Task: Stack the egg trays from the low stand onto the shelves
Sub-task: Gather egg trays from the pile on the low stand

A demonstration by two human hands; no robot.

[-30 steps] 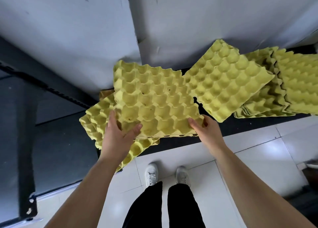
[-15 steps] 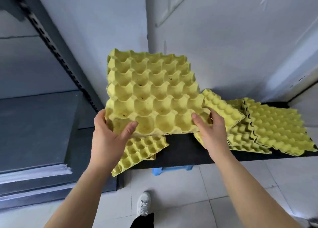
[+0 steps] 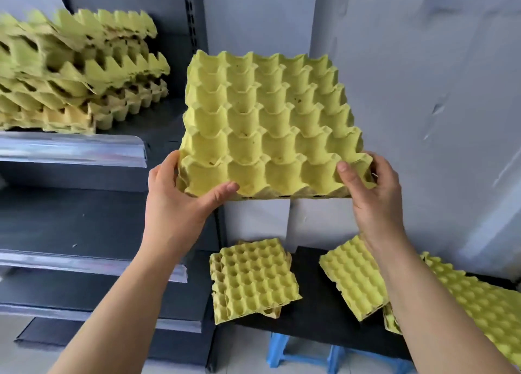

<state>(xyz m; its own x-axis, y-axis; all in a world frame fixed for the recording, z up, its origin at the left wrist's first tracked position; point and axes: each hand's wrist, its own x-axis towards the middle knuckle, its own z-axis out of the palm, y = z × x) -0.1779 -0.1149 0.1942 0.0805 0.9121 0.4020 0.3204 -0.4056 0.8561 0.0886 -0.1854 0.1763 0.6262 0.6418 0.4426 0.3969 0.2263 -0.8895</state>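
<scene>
At far left, a stack of yellow egg trays (image 3: pixel 76 72) sits on the top shelf (image 3: pixel 70 149). Our left hand (image 3: pixel 174 204) pinches the near-left corner of 1 egg tray (image 3: pixel 267 125), held in the air right of the shelves. Our right hand (image 3: pixel 375 198) grips its near-right corner. Below, loose trays (image 3: pixel 253 277) lie on the low stand (image 3: pixel 313 303).
</scene>
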